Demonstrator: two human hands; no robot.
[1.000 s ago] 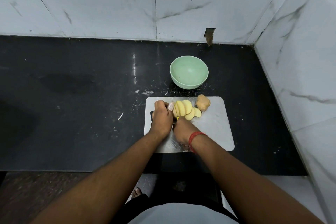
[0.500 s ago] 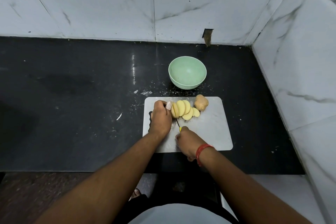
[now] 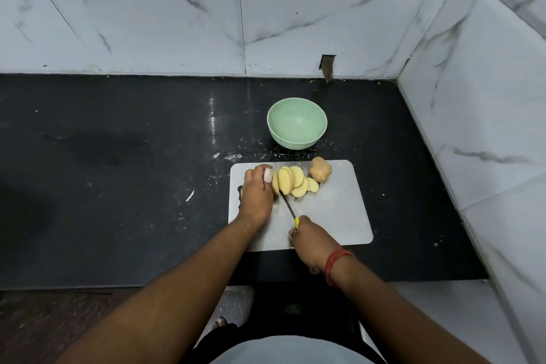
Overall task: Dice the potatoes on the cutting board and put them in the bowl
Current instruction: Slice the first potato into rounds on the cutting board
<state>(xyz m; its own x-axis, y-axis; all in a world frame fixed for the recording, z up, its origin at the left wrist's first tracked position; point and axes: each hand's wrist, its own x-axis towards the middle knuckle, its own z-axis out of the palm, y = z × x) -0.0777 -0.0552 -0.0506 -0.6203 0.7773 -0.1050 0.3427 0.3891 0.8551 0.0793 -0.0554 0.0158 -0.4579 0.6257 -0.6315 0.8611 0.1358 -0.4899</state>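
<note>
- The cutting board (image 3: 339, 216) lies at the counter's front edge, and the green bowl (image 3: 297, 122) behind its far edge holds nothing yet.
- My right hand (image 3: 313, 242), curled round the knife (image 3: 289, 206), has drawn back toward the board's near edge since a second ago.
- My left hand (image 3: 256, 192) pins the uncut potato end (image 3: 275, 185) near the far-left corner.
- Slices (image 3: 294, 183) lean beside it (dicing still pending); a whole potato (image 3: 320, 169) waits at the far edge.

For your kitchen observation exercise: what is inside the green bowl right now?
Nothing shows inside the green bowl; its visible inner surface is bare. The potato slices and whole potato lie on the cutting board. Nothing covers the bowl.
</note>
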